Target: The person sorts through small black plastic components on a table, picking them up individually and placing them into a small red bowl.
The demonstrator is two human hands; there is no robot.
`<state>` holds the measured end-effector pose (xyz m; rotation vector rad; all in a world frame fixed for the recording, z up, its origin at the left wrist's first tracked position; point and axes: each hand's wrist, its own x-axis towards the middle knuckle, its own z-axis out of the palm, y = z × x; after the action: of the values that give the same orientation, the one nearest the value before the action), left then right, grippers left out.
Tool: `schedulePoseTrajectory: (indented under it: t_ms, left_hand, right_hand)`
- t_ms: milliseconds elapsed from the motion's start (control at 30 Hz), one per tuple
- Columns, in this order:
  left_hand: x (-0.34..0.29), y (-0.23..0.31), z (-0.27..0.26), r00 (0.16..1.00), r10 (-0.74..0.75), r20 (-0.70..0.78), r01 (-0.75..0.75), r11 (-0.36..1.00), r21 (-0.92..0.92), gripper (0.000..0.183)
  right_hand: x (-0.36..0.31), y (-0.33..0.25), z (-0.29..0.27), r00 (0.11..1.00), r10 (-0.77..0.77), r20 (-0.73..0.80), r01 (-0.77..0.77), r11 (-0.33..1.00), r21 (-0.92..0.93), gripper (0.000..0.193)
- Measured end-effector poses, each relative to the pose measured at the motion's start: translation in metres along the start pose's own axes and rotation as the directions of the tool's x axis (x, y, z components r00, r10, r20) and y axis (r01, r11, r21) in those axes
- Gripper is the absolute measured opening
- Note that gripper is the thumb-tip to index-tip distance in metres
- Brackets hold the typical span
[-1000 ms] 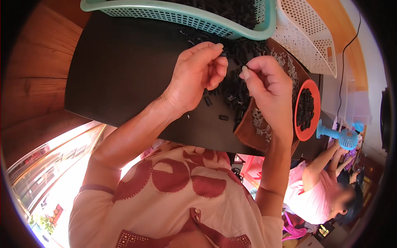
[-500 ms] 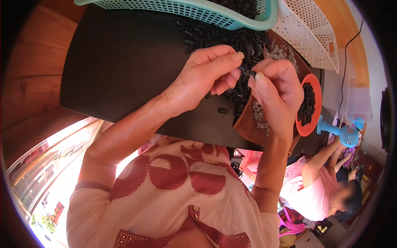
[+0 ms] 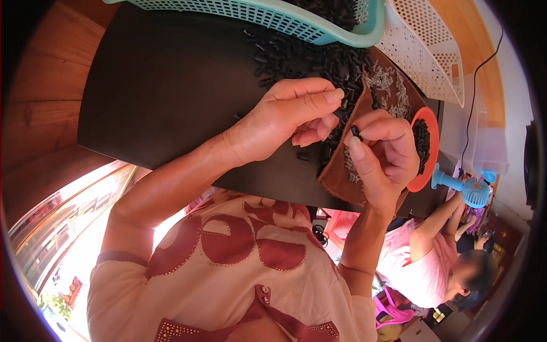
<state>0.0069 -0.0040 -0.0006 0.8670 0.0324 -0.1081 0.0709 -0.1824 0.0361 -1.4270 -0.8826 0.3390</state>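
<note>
My left hand (image 3: 296, 117) hangs over the dark table (image 3: 154, 85) with thumb and forefinger pinched together. What looks like a small metal spring (image 3: 345, 104) shows at those fingertips, partly hidden by the thumb. To its right and slightly nearer, my right hand (image 3: 388, 153) pinches a small black plastic piece (image 3: 356, 132) between thumb and forefinger. The two hands are apart. Beyond them a heap of small black plastic pieces (image 3: 296, 54) spreads over the table. Small silvery springs (image 3: 393, 94) lie on a brown cloth (image 3: 342, 185) behind and under my right hand.
A turquoise basket (image 3: 273, 21) of black pieces stands at the far edge, beside a white perforated basket (image 3: 419, 54). An orange bowl (image 3: 431, 122) holds more black pieces on the right, near a small blue fan (image 3: 474, 192). Another person in pink (image 3: 413, 262) sits at right.
Both hands have come nearer to me, the right one more so, and the gap between their fingertips is wider. The black piece remains in my right fingers.
</note>
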Motion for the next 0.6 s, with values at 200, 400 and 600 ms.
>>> schedulePoseTrajectory:
  t_ms: [200,400,600]
  left_hand:
    - [0.0031,-0.0033,-0.0062,0.996,-0.054,0.072,0.065,0.983,-0.170,0.031]
    - [0.0045,-0.0015,-0.0062,0.992,-0.055,0.117,0.076,0.981,-0.180,0.032]
    - [0.0008,-0.0017,-0.0009,0.999,0.021,0.044,-0.024,0.997,0.069,0.032]
  right_hand:
    - [0.0016,0.0023,0.0042,0.998,-0.053,-0.035,0.049,0.994,-0.098,0.022]
    - [0.0041,-0.0009,0.0058,0.996,-0.088,-0.032,0.084,0.992,-0.092,0.020]
    - [0.0027,0.0034,0.0058,0.982,-0.182,-0.057,0.160,0.949,-0.272,0.018]
